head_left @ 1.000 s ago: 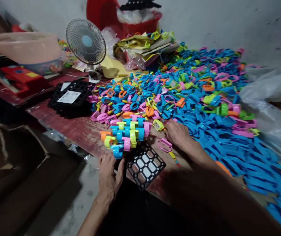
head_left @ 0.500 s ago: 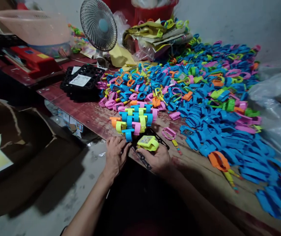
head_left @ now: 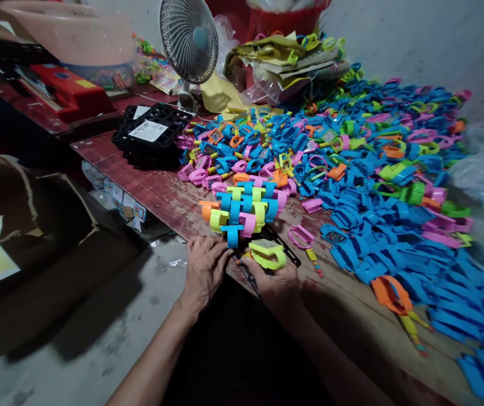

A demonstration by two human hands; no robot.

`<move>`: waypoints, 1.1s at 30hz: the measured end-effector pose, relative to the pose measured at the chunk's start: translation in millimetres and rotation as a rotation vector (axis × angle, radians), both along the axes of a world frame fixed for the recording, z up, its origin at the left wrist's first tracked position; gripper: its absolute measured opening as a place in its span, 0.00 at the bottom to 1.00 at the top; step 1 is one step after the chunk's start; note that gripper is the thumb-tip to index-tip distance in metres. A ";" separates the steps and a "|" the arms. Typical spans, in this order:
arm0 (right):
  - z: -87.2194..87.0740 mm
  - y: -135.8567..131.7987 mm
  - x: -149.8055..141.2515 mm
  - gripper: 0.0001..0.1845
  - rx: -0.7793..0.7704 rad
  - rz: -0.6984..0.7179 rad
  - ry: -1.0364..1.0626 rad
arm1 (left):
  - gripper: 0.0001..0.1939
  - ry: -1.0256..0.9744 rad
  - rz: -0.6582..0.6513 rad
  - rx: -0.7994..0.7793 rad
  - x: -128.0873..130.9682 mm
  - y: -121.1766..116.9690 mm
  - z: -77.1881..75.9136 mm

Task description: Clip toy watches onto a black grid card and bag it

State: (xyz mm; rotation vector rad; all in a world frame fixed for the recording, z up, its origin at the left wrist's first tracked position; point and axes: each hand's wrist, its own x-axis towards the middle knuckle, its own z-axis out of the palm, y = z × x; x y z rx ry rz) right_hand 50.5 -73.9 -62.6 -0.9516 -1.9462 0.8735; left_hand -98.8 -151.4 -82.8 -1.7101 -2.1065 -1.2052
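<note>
Rows of toy watches in blue, yellow-green, pink and orange stand on a black plastic tray at the table's near edge. My left hand is closed at the tray's near left corner, its fingertips beside a blue toy watch; part of its grip is hidden. Between the thumb and fingers of my right hand is a yellow-green toy watch, tilted over the tray's near part. Right of the tray lies a pink toy watch with a small yellow piece by it.
A big heap of toy watches covers the table's right and back. Stacked black trays, a fan, a red device and a pink basin stand further back. An open cardboard box is at left.
The yellow-green toy watch has tilted in my right hand, its face turned more edge-on. My left hand keeps its place by the tray. The whole view has shifted slightly.
</note>
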 end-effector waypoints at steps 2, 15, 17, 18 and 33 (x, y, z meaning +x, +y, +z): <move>0.0 2.9 1.6 0.10 0.024 -0.016 0.009 | 0.08 -0.001 -0.006 0.019 0.2 0.2 0.2; 3.8 -6.4 -10.1 0.07 0.450 0.121 -0.127 | 0.08 -0.060 -0.047 0.038 2.8 -0.2 4.9; 4.7 -4.5 -14.8 0.06 0.499 0.151 -0.095 | 0.08 -0.047 -0.050 0.046 2.9 0.4 5.9; 5.0 -3.3 -15.9 0.05 0.499 0.177 -0.076 | 0.08 -0.038 -0.054 0.049 3.0 0.0 6.8; 3.6 -0.5 -12.1 0.08 0.270 0.326 -0.018 | 0.23 0.039 -0.135 0.195 14.0 -9.9 69.0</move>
